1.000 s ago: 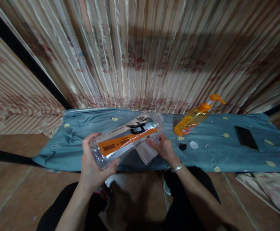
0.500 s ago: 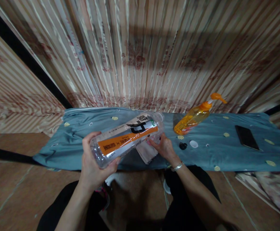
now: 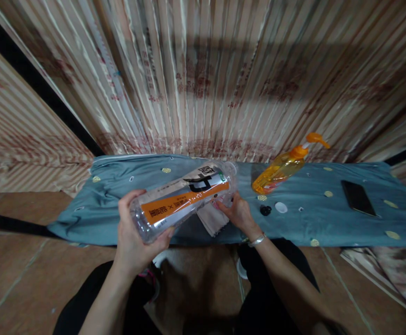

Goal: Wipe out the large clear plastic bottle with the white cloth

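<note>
Your left hand (image 3: 133, 237), forearm reaching up from the near side, clamps the base of a clear bottle (image 3: 183, 200) tilted above the blue-covered surface (image 3: 112, 186). Your right hand (image 3: 239, 214), fingers curled, touches its far neck end, grip unclear, just above a folded cloth (image 3: 211, 219).

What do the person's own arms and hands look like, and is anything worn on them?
Both hands are bare: the left hand and the right hand wear no gloves, and I see no rings. The forearms are uncovered too; no sleeve shows in the picture. The only thing worn is a thin, silver-coloured bracelet around the right wrist. The left wrist carries nothing.
</note>
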A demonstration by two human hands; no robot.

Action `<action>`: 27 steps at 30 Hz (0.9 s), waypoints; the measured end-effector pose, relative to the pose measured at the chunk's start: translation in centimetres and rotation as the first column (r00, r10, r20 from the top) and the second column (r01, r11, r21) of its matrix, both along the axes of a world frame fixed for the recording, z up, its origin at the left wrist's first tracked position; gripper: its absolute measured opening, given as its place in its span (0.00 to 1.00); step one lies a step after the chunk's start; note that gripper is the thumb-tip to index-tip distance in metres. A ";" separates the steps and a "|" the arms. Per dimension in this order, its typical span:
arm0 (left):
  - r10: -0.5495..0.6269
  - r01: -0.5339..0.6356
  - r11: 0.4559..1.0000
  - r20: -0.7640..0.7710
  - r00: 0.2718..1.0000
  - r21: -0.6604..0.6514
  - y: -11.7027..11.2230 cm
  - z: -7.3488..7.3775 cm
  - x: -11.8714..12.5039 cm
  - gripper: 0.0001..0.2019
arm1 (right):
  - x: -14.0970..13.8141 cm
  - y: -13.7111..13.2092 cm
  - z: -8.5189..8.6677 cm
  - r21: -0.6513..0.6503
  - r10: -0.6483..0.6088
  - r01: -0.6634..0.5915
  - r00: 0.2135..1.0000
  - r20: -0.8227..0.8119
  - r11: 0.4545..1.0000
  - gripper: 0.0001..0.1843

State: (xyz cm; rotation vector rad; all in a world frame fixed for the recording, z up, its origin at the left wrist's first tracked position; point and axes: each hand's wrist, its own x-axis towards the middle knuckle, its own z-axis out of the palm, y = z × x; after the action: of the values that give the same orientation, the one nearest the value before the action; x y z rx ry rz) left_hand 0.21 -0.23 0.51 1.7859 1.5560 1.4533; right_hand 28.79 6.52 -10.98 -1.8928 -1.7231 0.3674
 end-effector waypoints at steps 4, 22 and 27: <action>0.002 -0.002 1.000 -0.002 1.000 0.006 0.0 -0.1 -0.1 0.39 | 0.0 -0.1 0.3 -0.010 0.008 -0.008 1.000 -0.014 1.000 0.19; -0.017 0.018 1.000 -0.018 1.000 0.023 0.0 -0.1 -0.1 0.38 | 0.1 0.0 -0.1 0.019 0.010 -0.010 1.000 0.014 1.000 0.20; -0.006 0.007 1.000 -0.018 1.000 0.019 0.0 -0.1 -0.1 0.39 | 0.0 0.0 -0.1 0.017 -0.005 0.004 1.000 0.018 1.000 0.20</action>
State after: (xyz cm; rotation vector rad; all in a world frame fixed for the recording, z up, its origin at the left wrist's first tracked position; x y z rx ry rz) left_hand 0.12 -0.23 0.43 1.8174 1.5484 1.4577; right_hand 28.84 6.55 -11.05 -1.8929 -1.7279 0.3343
